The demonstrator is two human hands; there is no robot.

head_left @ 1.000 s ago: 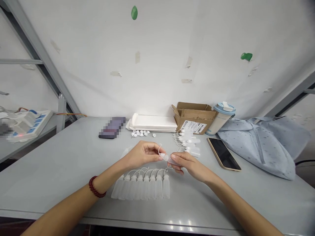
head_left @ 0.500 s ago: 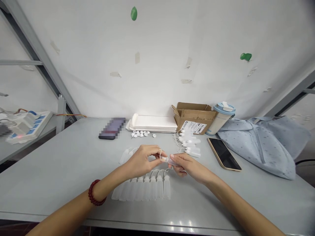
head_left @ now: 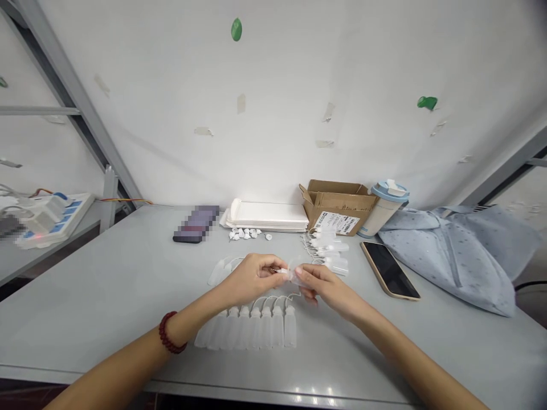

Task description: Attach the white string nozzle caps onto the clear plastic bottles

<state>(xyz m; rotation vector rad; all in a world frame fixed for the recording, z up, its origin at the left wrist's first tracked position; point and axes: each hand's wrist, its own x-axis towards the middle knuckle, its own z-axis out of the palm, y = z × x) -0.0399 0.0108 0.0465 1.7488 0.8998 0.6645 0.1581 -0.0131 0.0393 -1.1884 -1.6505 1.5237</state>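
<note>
My left hand (head_left: pixel 252 277) and my right hand (head_left: pixel 325 286) meet above the grey table (head_left: pixel 106 296), both pinched on one small clear plastic bottle (head_left: pixel 292 275) with a tethered cap. The left fingers grip its cap end, the right fingers hold its body. Just below the hands lies a neat row of several similar bottles (head_left: pixel 252 328) side by side, caps pointing away from me. A loose pile of more bottles (head_left: pixel 329 249) lies beyond my right hand. One bottle (head_left: pixel 219 271) lies alone left of my left hand.
Small white caps (head_left: pixel 244 233) sit before a stack of white trays (head_left: pixel 267 215). A cardboard box (head_left: pixel 335 208), a blue-lidded cup (head_left: pixel 383 208), a phone (head_left: pixel 389 269) and a blue cloth bag (head_left: pixel 461 253) are at the right. A dark phone (head_left: pixel 196 224) and a power strip (head_left: pixel 47 219) are left.
My hands have closed in on each other, and the bottle's cap loop, raised earlier, is now down between my fingers. The view shifted slightly.
</note>
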